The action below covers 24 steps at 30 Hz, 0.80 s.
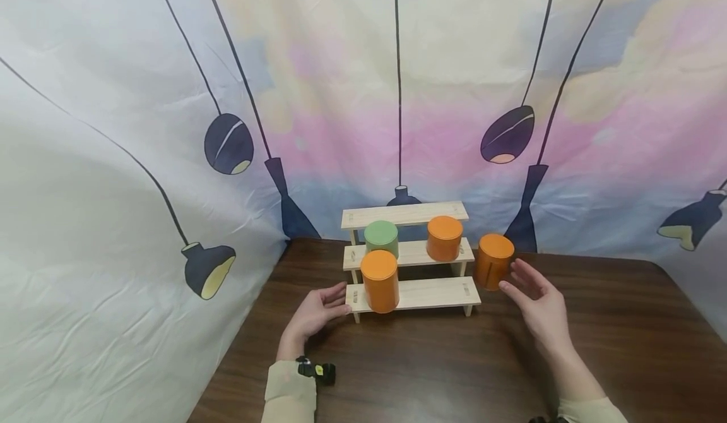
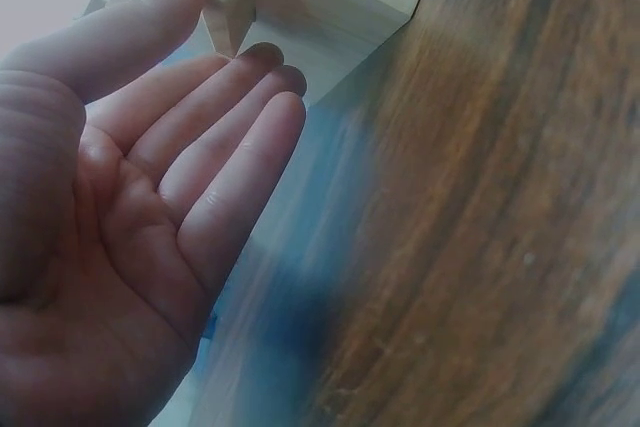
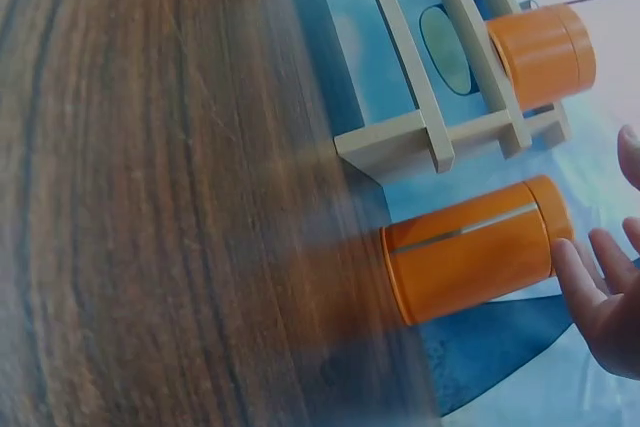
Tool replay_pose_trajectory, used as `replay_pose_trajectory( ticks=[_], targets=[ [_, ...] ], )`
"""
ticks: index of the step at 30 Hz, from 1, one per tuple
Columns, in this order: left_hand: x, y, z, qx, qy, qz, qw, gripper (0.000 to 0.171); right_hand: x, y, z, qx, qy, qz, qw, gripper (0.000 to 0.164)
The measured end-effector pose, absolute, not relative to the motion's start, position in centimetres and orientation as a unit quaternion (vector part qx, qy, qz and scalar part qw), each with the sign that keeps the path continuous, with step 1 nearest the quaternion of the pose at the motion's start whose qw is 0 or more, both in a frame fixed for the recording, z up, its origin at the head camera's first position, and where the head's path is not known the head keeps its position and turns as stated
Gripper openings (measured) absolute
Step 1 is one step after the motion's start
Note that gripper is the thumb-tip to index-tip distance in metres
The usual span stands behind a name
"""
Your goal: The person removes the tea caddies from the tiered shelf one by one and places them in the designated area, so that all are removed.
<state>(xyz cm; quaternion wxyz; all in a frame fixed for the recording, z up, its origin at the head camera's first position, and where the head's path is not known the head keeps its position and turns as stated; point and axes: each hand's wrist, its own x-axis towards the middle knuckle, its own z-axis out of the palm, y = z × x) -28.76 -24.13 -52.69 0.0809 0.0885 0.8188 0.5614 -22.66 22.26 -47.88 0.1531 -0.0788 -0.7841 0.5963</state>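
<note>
A three-tier wooden step rack [image 1: 431, 293] stands on the table. My left hand [image 1: 319, 309] is at the left end of its lowest step, fingers extended and thumb at the step's end, as the left wrist view shows too. An orange canister [image 1: 382, 284] stands upright on the left of that step. Behind it, on the middle step, are a green canister [image 1: 381, 236] and, to the right, another orange canister [image 1: 445, 238]. A third orange canister [image 1: 493, 264] stands on the table right of the rack. My right hand [image 1: 539, 306] is beside it, fingers spread, fingertips close to its upper side.
The dark wooden table [image 1: 420, 372] reaches back to a hanging cloth [image 1: 454, 82] printed with lamps, close behind the rack. The rack's top step [image 1: 403, 214] stands nearest the cloth. Another stretch of cloth [image 1: 113, 271] borders the table on the left.
</note>
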Motion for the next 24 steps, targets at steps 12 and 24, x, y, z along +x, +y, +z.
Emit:
replay_pose_trajectory(
  ticks=[12, 24],
  targets=[
    [-28.8, -24.1, -52.9, 0.113, 0.814, 0.565, 0.073, 0.064, -22.2, 20.9, -48.1, 0.005, -0.781, 0.606, 0.15, 0.067],
    [-28.7, -24.1, -52.9, 0.119, 0.813, 0.567, 0.069, 0.063, -22.2, 19.3, -48.1, 0.045, -0.798, 0.594, 0.089, 0.06]
  ],
)
